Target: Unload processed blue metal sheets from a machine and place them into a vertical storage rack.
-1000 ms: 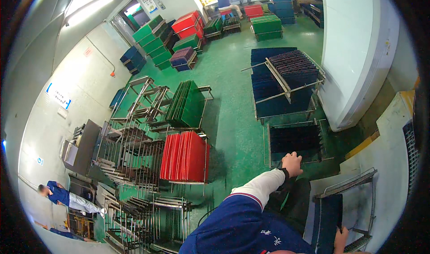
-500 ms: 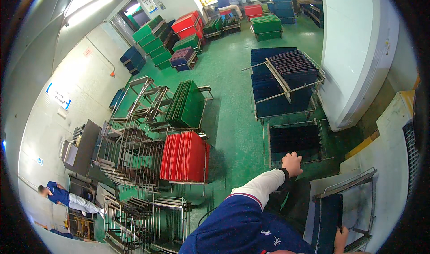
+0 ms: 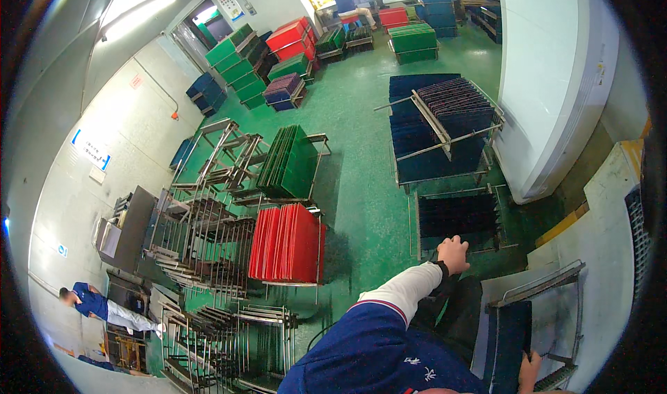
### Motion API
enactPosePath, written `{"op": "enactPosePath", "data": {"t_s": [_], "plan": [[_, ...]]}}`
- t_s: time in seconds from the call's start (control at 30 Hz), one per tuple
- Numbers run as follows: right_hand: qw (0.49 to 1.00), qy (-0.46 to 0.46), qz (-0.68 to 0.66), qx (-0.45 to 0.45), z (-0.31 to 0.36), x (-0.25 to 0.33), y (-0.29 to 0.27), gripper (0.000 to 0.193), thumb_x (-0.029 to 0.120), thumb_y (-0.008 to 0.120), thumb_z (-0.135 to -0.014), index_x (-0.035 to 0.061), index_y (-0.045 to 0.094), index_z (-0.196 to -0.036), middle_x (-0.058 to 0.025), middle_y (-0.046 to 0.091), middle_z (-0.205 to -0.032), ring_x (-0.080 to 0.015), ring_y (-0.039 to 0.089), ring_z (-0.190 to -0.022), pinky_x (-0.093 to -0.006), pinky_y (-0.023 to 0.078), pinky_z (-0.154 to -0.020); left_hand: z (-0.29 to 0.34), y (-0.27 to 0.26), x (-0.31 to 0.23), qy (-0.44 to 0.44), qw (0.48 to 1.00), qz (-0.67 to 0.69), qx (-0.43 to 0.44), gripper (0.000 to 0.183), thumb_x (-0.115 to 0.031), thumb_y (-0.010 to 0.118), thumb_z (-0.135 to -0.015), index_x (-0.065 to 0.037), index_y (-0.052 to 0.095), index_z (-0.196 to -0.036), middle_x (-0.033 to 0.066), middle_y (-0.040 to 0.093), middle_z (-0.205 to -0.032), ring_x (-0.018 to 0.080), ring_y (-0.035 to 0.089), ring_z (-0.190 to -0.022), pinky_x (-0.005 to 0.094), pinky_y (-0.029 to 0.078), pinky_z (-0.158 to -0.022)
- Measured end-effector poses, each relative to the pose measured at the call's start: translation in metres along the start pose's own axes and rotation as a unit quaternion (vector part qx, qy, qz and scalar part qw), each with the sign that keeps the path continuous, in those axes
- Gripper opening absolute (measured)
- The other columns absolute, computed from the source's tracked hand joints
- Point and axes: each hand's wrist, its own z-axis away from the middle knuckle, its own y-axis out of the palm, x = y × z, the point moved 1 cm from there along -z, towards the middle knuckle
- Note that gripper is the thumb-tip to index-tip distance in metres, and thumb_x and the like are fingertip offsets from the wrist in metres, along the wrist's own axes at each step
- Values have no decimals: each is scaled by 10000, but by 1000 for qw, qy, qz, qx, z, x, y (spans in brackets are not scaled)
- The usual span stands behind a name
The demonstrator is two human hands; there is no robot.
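Observation:
My left arm reaches forward in a white undersleeve with a dark band at the wrist. My left hand [image 3: 453,254] has its fingers loosely bent and a little apart, with nothing visible in them. It appears just in front of a low metal rack of dark panels [image 3: 458,217]; whether it touches anything is hidden. At the lower right my right hand [image 3: 530,373] is closed at the edge of a dark blue panel [image 3: 508,338]. That panel stands in a slotted metal rack [image 3: 578,311]. Part of the right hand is cut off by the lower edge.
Left of me stand racks with red panels [image 3: 288,245] and green panels [image 3: 288,161], beside metal frames [image 3: 201,245]. Ahead is a rack of dark blue panels [image 3: 438,130], near a white wall [image 3: 549,81]. A person [image 3: 111,307] is at far left; another [image 3: 345,2] sits far back.
My two hands and the dark blue panel have hardly moved. The seated person at the back has shifted slightly.

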Motion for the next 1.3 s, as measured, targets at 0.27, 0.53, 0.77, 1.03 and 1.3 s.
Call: {"op": "enactPosePath", "data": {"t_s": [0.27,0.53,0.77,1.03,1.3], "plan": [[997,-10,78,-2,-5,-19,-3,165,102,645,-894,-62,648,-913,-128,635,-764,-194,571,-742,-366,468,-712,1,-3,-1,0,1000,5,8,610,-408,836,-687,-80,645,-1165,179,578,-1154,391,608,-1052,507,549,-852],[1000,4,13,5,-4,-20,0,196,109,643,-900,-65,667,-988,-135,665,-831,-205,592,-784,-376,473,-746,1,-3,-2,4,1000,4,6,600,-400,828,-689,-81,646,-1163,179,576,-1146,392,609,-1041,510,553,-834],[999,30,27,6,-3,-11,-1,202,105,630,-918,-67,670,-1015,-157,680,-871,-233,623,-815,-380,477,-763,1,-3,-2,0,1000,-2,7,603,-408,828,-689,-86,642,-1164,172,570,-1144,390,606,-1041,512,556,-822],[999,16,37,12,5,21,-5,243,134,631,-925,-77,666,-1042,-192,675,-924,-287,626,-899,-389,467,-831,-1,1,0,-3,1000,-7,8,617,-419,829,-693,-98,634,-1183,166,570,-1155,391,604,-1053,515,554,-824],[999,30,10,13,5,20,-3,248,144,639,-920,-71,664,-1042,-207,658,-952,-307,612,-928,-402,455,-865,-2,5,3,1,1000,-7,5,606,-413,817,-686,-102,642,-1176,175,570,-1164,401,605,-1068,550,562,-773]]}}
